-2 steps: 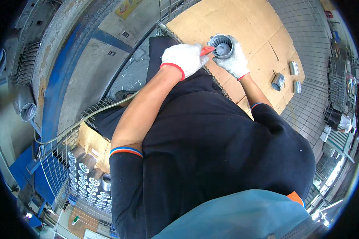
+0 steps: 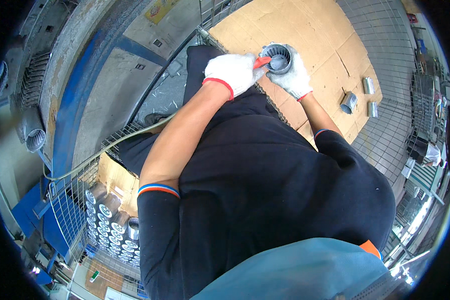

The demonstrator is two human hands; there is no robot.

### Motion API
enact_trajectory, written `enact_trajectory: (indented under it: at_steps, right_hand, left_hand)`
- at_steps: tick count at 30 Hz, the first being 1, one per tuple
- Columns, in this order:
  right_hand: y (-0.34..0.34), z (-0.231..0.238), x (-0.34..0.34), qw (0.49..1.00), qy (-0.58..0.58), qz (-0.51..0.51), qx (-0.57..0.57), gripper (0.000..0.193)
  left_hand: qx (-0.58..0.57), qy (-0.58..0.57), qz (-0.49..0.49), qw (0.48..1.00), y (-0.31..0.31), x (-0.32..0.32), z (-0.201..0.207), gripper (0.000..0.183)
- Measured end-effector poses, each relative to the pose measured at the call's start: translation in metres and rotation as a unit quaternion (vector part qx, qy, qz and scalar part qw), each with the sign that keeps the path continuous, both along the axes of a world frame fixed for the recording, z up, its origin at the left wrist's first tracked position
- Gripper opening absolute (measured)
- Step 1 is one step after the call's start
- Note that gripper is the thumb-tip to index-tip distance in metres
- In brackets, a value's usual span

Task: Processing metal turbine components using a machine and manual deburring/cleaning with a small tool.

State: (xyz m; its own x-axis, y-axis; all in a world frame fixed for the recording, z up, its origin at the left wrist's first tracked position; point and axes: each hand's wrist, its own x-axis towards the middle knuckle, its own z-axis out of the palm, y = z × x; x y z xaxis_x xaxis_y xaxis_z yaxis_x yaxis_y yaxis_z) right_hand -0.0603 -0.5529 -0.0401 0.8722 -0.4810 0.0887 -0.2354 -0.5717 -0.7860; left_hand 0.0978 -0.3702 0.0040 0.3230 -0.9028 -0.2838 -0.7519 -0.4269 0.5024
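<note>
A grey metal cylinder (image 2: 280, 59) with fins round its inner wall sits in my right hand (image 2: 295, 75), its open end facing up. White gloves with red cuffs cover both hands. My right fingers wrap round the cylinder's side, over the cardboard sheet (image 2: 305, 30). From the left, my left hand (image 2: 232, 72) grips a red tool (image 2: 261, 62), whose outer end reaches the cylinder's rim. Whether that end touches the fins I cannot tell. Most of the tool is hidden inside the glove.
Three short metal cylinders (image 2: 349, 102) lie on the cardboard at the right. Wire mesh (image 2: 385, 40) borders the cardboard. Behind my left arm, a wire basket (image 2: 65, 200) holds many stacked finned cylinders (image 2: 107, 225). A large machine with a blue edge (image 2: 77, 95) stands at the left.
My left hand and the red tool have shifted very slightly to the right. The cylinder and my right hand look almost unmoved.
</note>
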Motion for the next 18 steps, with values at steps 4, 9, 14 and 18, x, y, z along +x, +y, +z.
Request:
enact_trajectory:
  at_steps: [4, 9, 14, 18]
  right_hand:
    - [-0.001, -0.012, 0.000, 0.996, -0.015, -0.025, -0.080, 0.079]
    - [-0.009, -0.010, -0.006, 0.996, 0.015, -0.039, -0.083, 0.082]
    - [-0.016, -0.016, -0.020, 0.985, 0.096, -0.032, -0.141, 0.086]
    - [-0.043, -0.041, -0.102, 0.962, 0.149, -0.217, 0.068, 0.076]
  left_hand:
    - [-0.014, 0.019, 0.021, 0.999, -0.002, -0.002, 0.011, 0.052]
    - [0.030, 0.019, -0.027, 0.999, 0.010, 0.006, 0.019, 0.049]
    - [0.012, -0.031, 0.014, 0.999, 0.016, 0.013, 0.017, 0.043]
    - [-0.128, -0.010, 0.150, 0.980, 0.065, 0.042, 0.021, 0.050]
